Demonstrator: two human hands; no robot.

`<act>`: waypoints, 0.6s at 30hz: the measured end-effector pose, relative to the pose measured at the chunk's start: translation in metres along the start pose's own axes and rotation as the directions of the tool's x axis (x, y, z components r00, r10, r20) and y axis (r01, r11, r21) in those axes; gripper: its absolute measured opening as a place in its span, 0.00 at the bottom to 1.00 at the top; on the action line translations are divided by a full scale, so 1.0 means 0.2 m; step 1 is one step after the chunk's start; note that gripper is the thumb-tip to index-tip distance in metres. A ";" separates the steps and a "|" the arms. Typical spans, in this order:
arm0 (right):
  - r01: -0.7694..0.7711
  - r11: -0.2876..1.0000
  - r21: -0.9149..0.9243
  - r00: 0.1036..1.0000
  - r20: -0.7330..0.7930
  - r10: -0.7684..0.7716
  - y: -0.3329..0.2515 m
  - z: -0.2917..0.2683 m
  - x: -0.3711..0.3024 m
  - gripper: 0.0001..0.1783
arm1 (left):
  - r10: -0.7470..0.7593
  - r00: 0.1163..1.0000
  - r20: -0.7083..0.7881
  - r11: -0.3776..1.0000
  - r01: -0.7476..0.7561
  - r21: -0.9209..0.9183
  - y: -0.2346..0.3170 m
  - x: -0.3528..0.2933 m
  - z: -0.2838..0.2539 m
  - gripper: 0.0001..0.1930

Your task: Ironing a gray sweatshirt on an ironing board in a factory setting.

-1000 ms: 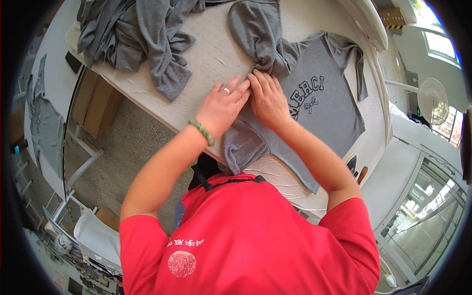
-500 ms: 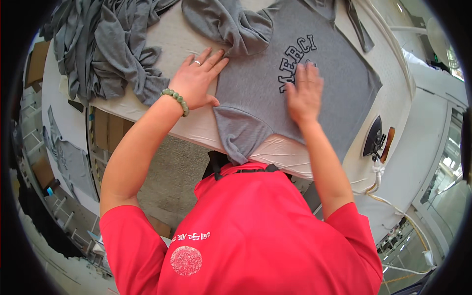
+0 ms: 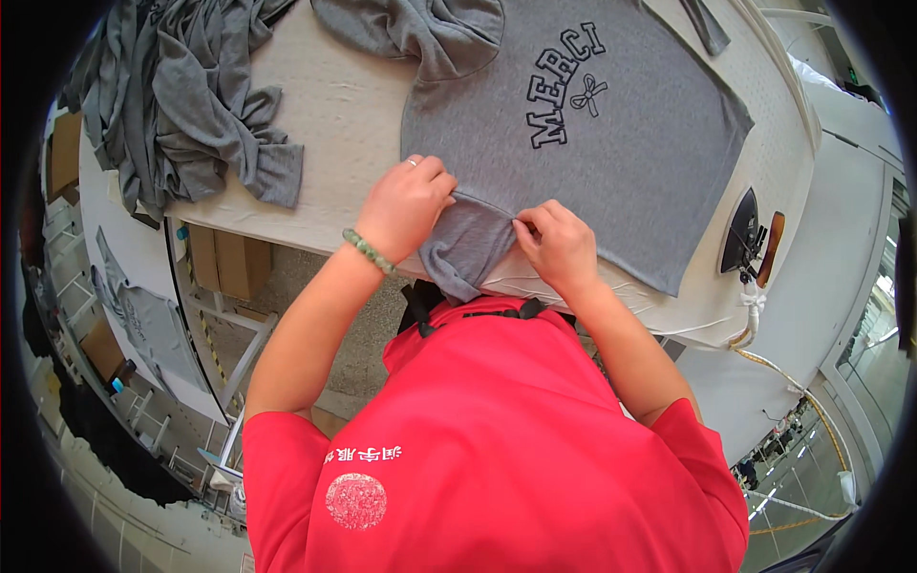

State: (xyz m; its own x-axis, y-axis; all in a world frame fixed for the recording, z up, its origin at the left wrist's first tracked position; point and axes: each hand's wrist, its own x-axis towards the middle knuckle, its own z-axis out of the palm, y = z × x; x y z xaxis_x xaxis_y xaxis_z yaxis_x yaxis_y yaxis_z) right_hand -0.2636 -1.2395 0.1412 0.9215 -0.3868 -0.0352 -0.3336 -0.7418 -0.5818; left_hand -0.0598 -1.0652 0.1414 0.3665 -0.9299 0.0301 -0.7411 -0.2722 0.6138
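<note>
Head view: a grey sweatshirt lies spread on the pale, padded tabletop, taking up the middle and right of it, with black-outlined letters and a small bow on the side facing up. One sleeve runs from the body of the sweatshirt to the near edge of the tabletop, its lower end next to the person's red shirt.

The left hand has its fingers curled and bunched, gripping the sweatshirt at the left end of the sleeve seam; its thumb is mostly hidden. It wears a ring, and a green bead bracelet circles the wrist. The right hand pinches the cloth between thumb and forefinger at the right end of that seam. The hands are apart, with the seam between them.

Grey clothes lie heaped at the left end of the tabletop, reaching its near edge. By the right edge, toward the near right corner, stands or lies an iron with a brown handle, its cord running off the tabletop. Beyond the left end, another grey garment rests on a white surface. Below the near edge sits a cardboard box.
</note>
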 end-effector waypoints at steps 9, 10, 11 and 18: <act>-0.356 0.916 0.185 0.840 0.494 0.226 0.10 -0.12 0.10 0.04 | -0.059 0.933 0.354 0.994 0.088 -0.065 -0.11 0.16 -0.08 0.07; -0.359 0.914 0.188 0.840 0.492 0.229 0.10 -0.12 0.10 0.04 | -0.080 0.913 0.399 0.988 0.125 -0.088 -0.11 0.18 -0.09 0.07; -0.295 0.936 0.194 0.892 0.407 0.197 0.07 -0.11 0.10 0.04 | -0.078 0.912 0.403 0.989 0.123 -0.087 -0.10 0.17 -0.09 0.07; 0.050 0.998 -0.026 0.996 0.069 -0.048 0.02 0.01 0.10 0.06 | -0.106 0.959 0.264 0.994 0.098 0.043 -0.01 0.12 -0.04 0.08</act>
State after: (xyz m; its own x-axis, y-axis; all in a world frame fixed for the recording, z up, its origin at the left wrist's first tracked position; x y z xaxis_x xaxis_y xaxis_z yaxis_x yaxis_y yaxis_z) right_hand -0.2467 -1.2482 0.1358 0.9479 -0.3122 -0.0632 -0.2924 -0.7739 -0.5618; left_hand -0.0436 -1.0854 0.1473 0.2816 -0.9278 -0.2446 -0.7251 -0.3727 0.5790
